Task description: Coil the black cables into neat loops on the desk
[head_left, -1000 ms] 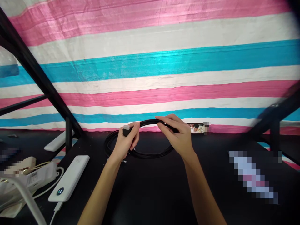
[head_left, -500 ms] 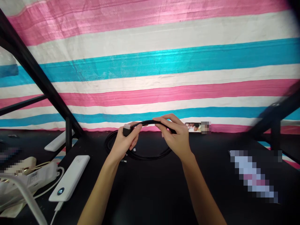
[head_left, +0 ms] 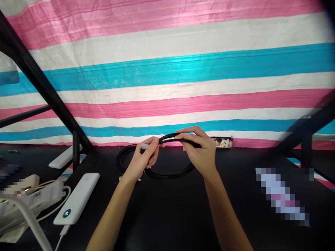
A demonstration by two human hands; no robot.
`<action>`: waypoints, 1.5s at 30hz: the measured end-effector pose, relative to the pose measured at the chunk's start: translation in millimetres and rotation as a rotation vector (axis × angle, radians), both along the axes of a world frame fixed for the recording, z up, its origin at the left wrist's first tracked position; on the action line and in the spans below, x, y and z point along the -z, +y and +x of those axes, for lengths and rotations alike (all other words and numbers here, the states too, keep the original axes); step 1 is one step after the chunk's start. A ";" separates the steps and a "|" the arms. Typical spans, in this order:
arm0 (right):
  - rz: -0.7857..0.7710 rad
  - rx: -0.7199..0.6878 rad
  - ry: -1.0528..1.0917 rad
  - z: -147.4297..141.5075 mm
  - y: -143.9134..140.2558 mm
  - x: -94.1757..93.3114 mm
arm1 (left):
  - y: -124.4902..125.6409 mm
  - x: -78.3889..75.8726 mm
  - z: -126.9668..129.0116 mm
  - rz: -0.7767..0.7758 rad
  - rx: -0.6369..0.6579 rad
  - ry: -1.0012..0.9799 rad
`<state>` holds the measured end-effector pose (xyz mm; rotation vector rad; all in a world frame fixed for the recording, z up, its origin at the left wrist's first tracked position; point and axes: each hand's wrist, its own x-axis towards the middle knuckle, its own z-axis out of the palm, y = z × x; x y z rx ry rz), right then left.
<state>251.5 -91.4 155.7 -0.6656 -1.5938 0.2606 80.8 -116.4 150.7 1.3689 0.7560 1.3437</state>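
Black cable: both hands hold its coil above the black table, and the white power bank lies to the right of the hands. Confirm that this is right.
Not quite. The head view shows the white power bank lying left of the hands. The rest stands: the left hand and right hand hold the black cable coil above the black table.

A black table (head_left: pixel 167 209) carries everything. The lower loops of a coiled black cable (head_left: pixel 167 173) rest on it directly below the grip. Left of the grip and nearer the person lies a white power bank (head_left: pixel 77 198), its small round light showing, a white lead running from its near end. Farther left sit a white power strip (head_left: pixel 39 197) and its cord. Behind that, left of the grip, lies another white slab (head_left: pixel 60 157). Just right of the grip, at the table's far edge, lies a phone (head_left: pixel 222 142).
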 end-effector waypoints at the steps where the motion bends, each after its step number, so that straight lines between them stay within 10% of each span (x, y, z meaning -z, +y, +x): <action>1: 0.000 -0.014 -0.006 0.3 -0.5 -0.8 | 0.3 0.2 1.2 -0.002 -0.035 -0.003; 45: -0.255 -0.045 -0.046 -3.6 -9.3 -8.4 | 1.0 2.9 2.9 0.141 -0.208 0.176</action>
